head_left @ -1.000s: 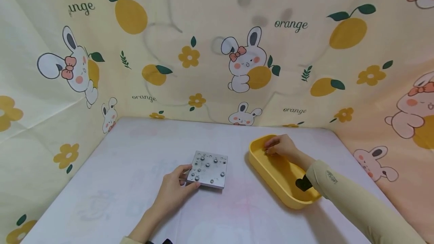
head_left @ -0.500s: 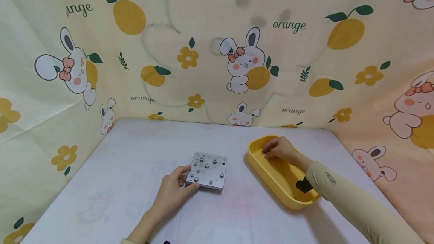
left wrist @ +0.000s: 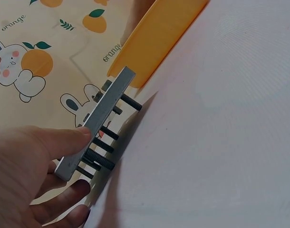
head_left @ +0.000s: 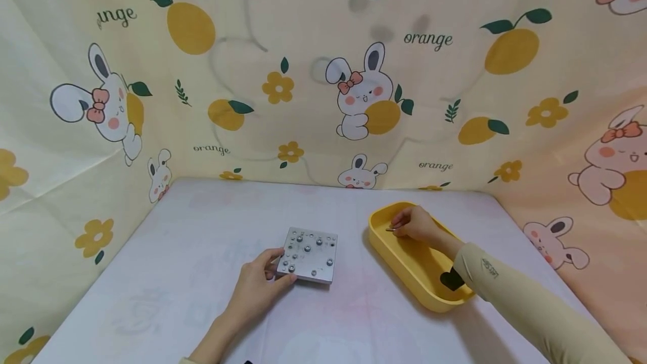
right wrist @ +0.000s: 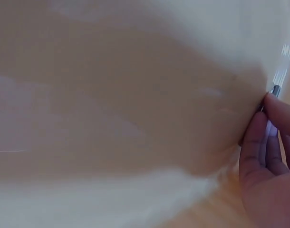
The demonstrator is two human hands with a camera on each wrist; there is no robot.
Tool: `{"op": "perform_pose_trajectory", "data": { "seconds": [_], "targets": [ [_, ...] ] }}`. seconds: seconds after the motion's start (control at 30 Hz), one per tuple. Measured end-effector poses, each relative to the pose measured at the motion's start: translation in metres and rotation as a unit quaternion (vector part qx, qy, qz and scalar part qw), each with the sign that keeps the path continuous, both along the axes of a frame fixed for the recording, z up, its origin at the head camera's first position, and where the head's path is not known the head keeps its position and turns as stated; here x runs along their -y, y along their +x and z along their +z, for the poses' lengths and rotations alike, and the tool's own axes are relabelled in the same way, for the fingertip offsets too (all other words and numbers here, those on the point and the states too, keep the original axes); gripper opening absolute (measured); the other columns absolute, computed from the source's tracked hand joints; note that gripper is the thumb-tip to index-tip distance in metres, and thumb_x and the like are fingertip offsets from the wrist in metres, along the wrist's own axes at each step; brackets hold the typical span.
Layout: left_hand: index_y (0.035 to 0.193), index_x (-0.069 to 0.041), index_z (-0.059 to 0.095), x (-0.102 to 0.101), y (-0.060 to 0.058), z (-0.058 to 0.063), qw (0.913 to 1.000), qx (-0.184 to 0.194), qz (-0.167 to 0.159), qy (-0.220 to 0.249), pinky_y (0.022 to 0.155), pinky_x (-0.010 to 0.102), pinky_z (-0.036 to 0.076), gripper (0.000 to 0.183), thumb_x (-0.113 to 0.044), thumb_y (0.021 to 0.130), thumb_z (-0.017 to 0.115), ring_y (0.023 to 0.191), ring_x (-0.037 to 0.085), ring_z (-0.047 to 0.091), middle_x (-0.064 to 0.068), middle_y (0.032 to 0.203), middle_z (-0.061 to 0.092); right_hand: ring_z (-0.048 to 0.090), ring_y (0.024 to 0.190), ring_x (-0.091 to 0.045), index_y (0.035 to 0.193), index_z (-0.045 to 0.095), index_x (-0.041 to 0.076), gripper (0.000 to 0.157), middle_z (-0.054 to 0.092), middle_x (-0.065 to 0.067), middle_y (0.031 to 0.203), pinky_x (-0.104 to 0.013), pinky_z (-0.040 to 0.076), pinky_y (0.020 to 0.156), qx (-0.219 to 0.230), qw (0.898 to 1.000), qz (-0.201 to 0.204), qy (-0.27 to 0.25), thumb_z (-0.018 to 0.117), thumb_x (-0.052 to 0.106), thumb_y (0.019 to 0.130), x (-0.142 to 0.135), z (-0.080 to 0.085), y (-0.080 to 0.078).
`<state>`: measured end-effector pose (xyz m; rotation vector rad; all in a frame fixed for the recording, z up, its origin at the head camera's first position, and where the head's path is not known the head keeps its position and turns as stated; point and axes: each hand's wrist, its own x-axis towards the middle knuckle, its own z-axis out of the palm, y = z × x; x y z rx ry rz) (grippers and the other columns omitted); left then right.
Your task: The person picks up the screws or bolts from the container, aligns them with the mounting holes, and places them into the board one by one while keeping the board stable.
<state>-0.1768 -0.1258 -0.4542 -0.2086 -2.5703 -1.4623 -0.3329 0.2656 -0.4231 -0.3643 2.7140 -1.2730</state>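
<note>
My left hand [head_left: 255, 288] holds a square metal plate [head_left: 315, 260] by its near left corner, thumb on the near edge. Socket-head bolts [head_left: 308, 249] and smaller screws sit in its upper face, among some open holes. In the left wrist view, threaded shanks [left wrist: 131, 102] of several lengths stick out below the plate, which is above the white table. My right hand [head_left: 415, 223] is inside the yellow tray [head_left: 399, 265] at its far end. Its thumb and fingertips pinch a small slim metal piece [head_left: 390, 230], dark at the tip in the right wrist view; the fingers hide most of it.
The tray stands to the right of the plate on the white table [head_left: 212, 212]. Printed cloth [head_left: 283, 128] with rabbits and oranges hangs behind the table and along both sides. My right sleeve [head_left: 510, 291] crosses the tray's right rim.
The metal piece in my right fingers has turned from pointing downward to lying nearly level, pointing left. My left hand and the plate have stayed almost still; the head view has shifted slightly.
</note>
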Motion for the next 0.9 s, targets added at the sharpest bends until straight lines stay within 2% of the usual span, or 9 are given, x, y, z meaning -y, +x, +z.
{"op": "perform_pose_trajectory", "data": {
  "seconds": [0.2, 0.37, 0.5, 0.7, 0.8, 0.9],
  "targets": [
    [0.128, -0.006, 0.06, -0.001, 0.0, 0.001, 1.0, -0.004, 0.0, -0.005, 0.072, 0.031, 0.053, 0.059, -0.021, 0.077, 0.085, 0.08, 0.01, 0.064, 0.004, 0.097, 0.071, 0.063, 0.075, -0.02, 0.097, 0.067, -0.012, 0.018, 0.068, -0.017, 0.089, -0.026, 0.054, 0.063, 0.01, 0.999, 0.031, -0.014, 0.074, -0.009, 0.081, -0.001, -0.002, -0.001],
    [0.128, -0.006, 0.06, -0.001, 0.0, 0.001, 0.9999, 0.0, 0.001, -0.011, 0.071, 0.031, 0.053, 0.06, -0.024, 0.078, 0.085, 0.08, 0.011, 0.062, 0.004, 0.099, 0.07, 0.06, 0.069, -0.02, 0.1, 0.064, -0.014, 0.018, 0.066, -0.018, 0.087, -0.027, 0.053, 0.061, 0.023, 0.999, 0.032, -0.029, 0.071, -0.006, 0.086, 0.001, 0.003, 0.002],
    [0.128, -0.005, 0.06, 0.0, 0.002, 0.001, 0.9999, 0.002, 0.0, -0.013, 0.072, 0.031, 0.053, 0.06, -0.025, 0.078, 0.085, 0.081, 0.011, 0.063, 0.004, 0.1, 0.07, 0.061, 0.066, -0.023, 0.098, 0.063, -0.015, 0.018, 0.065, -0.017, 0.082, -0.029, 0.053, 0.058, 0.024, 0.999, 0.025, -0.039, 0.071, -0.004, 0.086, 0.004, 0.006, 0.005],
    [0.129, -0.004, 0.059, 0.0, 0.001, 0.001, 0.9999, -0.007, -0.01, -0.009, 0.075, 0.034, 0.054, 0.06, -0.025, 0.079, 0.084, 0.084, 0.012, 0.065, 0.005, 0.103, 0.071, 0.061, 0.071, -0.019, 0.099, 0.064, -0.014, 0.018, 0.066, -0.012, 0.082, -0.036, 0.057, 0.066, 0.002, 1.0, 0.003, -0.018, 0.069, -0.004, 0.085, 0.008, 0.025, 0.014],
    [0.129, -0.004, 0.059, 0.001, 0.001, 0.0, 0.9999, -0.007, -0.008, -0.012, 0.074, 0.033, 0.054, 0.06, -0.025, 0.079, 0.084, 0.083, 0.011, 0.064, 0.004, 0.102, 0.07, 0.062, 0.076, -0.02, 0.103, 0.062, -0.014, 0.02, 0.066, -0.016, 0.087, -0.041, 0.057, 0.072, -0.001, 0.999, -0.005, -0.036, 0.068, -0.004, 0.086, 0.01, 0.035, 0.018],
    [0.129, -0.004, 0.059, -0.001, 0.002, -0.001, 0.9999, -0.008, -0.008, -0.011, 0.073, 0.032, 0.053, 0.06, -0.025, 0.079, 0.084, 0.082, 0.011, 0.064, 0.005, 0.102, 0.07, 0.062, 0.08, -0.021, 0.105, 0.062, -0.013, 0.022, 0.066, -0.018, 0.091, -0.039, 0.057, 0.074, -0.003, 0.999, -0.012, -0.052, 0.069, -0.003, 0.086, 0.008, 0.042, 0.025]
  ]
}}
